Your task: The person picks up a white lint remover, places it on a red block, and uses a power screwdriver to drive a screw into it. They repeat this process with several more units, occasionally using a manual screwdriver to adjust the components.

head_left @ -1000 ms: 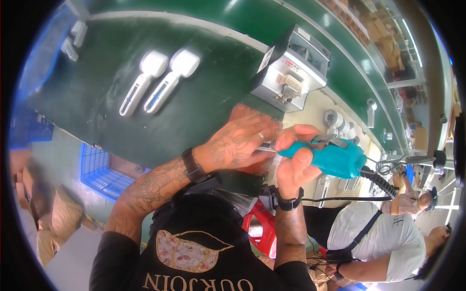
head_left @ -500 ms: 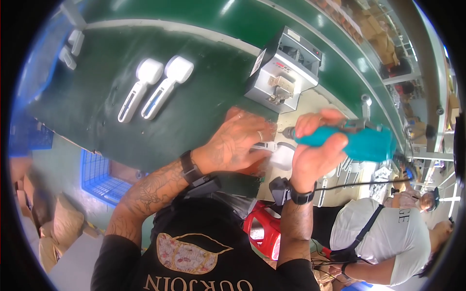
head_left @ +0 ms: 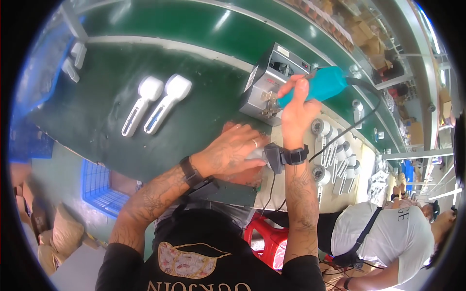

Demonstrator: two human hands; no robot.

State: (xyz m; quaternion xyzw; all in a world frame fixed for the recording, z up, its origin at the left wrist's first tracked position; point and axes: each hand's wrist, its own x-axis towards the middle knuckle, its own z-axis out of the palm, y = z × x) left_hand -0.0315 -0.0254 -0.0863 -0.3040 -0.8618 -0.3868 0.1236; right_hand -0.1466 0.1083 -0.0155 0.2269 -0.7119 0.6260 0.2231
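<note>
My right hand point(head_left: 298, 109) is wrapped round a teal electric screwdriver point(head_left: 326, 86). The tool's front end is at the front of a grey box-shaped machine point(head_left: 252, 99), which looks like a screw feeder; my fingers partly hide the tip. On the table's near right edge, my left hand point(head_left: 233, 150) is closed on a white plastic device point(head_left: 256, 154). Most of that device is covered by the fingers and by the right wrist. Two white round-headed devices with long handles, one point(head_left: 143, 104) beside the other point(head_left: 168, 103), lie on the green tabletop to the left.
Several similar white devices point(head_left: 335, 150) lie in rows on the pale surface at right. The screwdriver's black cord point(head_left: 340, 133) passes over them. A blue crate point(head_left: 99, 186) is below the table at left, a red stool point(head_left: 262, 240) below centre. Another person point(head_left: 388, 235) is at right.
My right hand has carried the screwdriver up and away from the device in my left hand, over to the grey machine. My left hand stays in nearly the same place.
</note>
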